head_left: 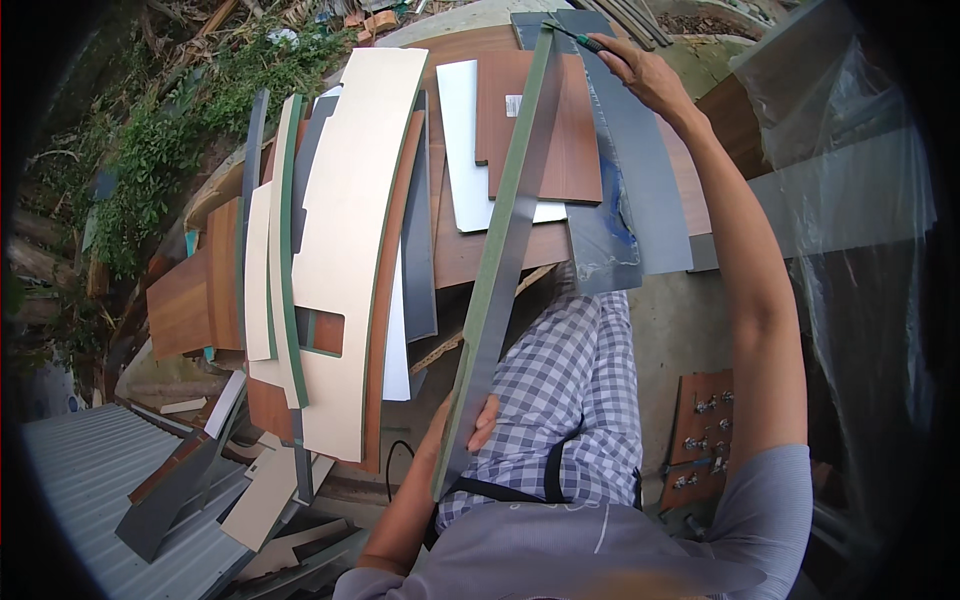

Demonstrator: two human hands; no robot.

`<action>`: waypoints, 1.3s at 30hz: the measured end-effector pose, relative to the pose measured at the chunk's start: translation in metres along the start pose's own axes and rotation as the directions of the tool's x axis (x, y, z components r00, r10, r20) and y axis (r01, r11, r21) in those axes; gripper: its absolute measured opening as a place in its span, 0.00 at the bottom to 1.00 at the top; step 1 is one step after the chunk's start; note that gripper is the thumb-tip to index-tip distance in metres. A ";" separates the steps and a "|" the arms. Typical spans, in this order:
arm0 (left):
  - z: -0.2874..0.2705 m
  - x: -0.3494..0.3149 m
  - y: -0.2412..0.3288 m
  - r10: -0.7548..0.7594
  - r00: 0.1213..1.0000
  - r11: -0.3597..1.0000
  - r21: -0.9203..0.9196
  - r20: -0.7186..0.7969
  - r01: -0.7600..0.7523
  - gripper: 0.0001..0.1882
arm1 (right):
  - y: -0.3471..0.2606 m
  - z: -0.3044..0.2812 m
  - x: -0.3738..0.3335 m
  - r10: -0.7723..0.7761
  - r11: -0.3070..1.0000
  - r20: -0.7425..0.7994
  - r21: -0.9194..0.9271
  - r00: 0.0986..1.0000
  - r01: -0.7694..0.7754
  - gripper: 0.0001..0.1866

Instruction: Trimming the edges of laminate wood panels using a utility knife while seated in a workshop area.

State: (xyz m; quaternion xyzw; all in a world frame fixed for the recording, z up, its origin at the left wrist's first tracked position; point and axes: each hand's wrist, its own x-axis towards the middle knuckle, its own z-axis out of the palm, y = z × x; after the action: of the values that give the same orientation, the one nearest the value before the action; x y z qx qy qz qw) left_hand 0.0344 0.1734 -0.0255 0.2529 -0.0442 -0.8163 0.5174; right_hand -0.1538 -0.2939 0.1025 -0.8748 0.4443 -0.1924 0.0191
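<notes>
My left hand (484, 424) is wrapped round the lower part of a long narrow board (505, 235), grey on its face with a green core along the edge. The board stands tilted, running from my waist up toward the far side of the pile. At its far end my right hand (640, 72) grips a slim tool (583, 41) with a dark, green-marked handle. The tool's thin tip meets or nearly meets the board's end; its exact kind is too small to tell. Beyond the board lie brown wood-grain panels (570, 130) and a white panel (462, 150).
Long cream panels (350, 220), one with a rectangular cutout, are stacked on the left. Dark grey boards (640, 180) lie to the right under my right arm. Corrugated metal sheeting (110, 490) with offcuts is at lower left. A brown board with metal fittings (697, 440) sits low right, near clear plastic sheeting (850, 200).
</notes>
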 end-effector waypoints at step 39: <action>-0.031 -0.001 -0.004 -0.002 0.982 0.995 -0.100 0.187 0.021 0.11 | 0.018 0.030 -0.023 0.342 0.849 0.401 0.255 0.850 -0.462 0.24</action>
State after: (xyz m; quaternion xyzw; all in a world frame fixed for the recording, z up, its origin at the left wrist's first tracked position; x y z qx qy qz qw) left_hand 0.0461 0.1822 -0.0532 0.1489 -0.0493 -0.8404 0.5187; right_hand -0.1700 -0.2907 0.0639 -0.7629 0.5696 -0.1036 0.2877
